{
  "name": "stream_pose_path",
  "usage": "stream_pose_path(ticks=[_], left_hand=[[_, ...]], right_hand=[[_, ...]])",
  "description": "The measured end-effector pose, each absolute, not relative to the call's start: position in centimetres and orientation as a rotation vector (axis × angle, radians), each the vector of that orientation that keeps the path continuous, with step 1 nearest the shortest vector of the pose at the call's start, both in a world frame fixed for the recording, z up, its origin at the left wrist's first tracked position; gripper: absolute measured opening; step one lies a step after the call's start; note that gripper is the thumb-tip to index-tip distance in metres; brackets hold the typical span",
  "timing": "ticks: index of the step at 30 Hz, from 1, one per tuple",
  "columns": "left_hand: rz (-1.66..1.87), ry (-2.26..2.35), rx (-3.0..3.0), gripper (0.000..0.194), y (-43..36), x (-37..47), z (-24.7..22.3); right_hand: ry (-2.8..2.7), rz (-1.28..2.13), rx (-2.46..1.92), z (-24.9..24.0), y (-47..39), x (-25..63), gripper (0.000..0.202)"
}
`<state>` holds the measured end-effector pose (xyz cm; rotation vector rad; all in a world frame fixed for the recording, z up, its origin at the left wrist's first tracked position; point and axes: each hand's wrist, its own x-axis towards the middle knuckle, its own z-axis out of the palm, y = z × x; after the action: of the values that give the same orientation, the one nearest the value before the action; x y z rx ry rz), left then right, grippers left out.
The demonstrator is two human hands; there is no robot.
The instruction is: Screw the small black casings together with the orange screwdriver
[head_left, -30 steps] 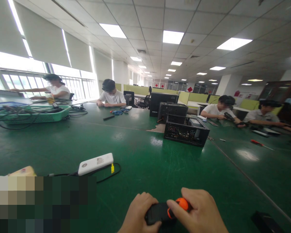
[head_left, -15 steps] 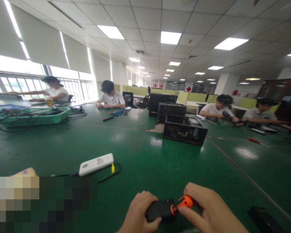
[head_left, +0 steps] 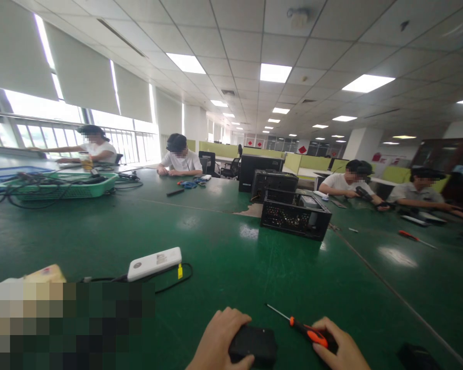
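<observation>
My left hand [head_left: 223, 339] is wrapped round a black, box-shaped object [head_left: 254, 345] near the bottom middle of the view. Its exact kind I cannot make out. To the right, my right hand [head_left: 341, 344] has its thumb and fingers about the handle end of a screwdriver [head_left: 306, 329] with an orange and black handle. The metal shaft points up and left, apart from the black box. Whether the screwdriver touches the table I cannot tell.
A white power bank [head_left: 154, 263] with a black cable lies left on the green table [head_left: 216, 241]. Computer cases [head_left: 293, 216] stand ahead. A green basket [head_left: 69, 187] holds cables. Another screwdriver [head_left: 412, 236] and a dark object [head_left: 419, 355] lie right. Several people sit around.
The screwdriver has come away from the black box and turned, its shaft now pointing up and left. My right hand has moved right and down with it. My left hand stays on the box.
</observation>
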<state>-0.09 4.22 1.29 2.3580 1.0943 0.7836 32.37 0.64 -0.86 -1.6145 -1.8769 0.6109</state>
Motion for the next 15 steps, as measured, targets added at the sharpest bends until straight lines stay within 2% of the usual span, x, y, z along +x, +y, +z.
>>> stream_pose_path(ticks=[4, 11, 15], left_hand=[[0.829, 1.029, 2.401, 0.036, 4.7, 0.2, 0.7], [0.922, 1.158, 2.375, 0.029, 4.8, -0.4, 1.2], [0.939, 1.225, 2.321, 0.033, 4.9, -1.0, 1.3]], right_hand=[[-1.949, 0.45, -1.714, -1.8, 0.5, 31.7, 0.014], [-2.047, 0.227, -1.627, 1.0, -1.0, 30.0, 0.028], [-2.466, 0.214, -1.369, -1.1, -0.6, 28.8, 0.028]])
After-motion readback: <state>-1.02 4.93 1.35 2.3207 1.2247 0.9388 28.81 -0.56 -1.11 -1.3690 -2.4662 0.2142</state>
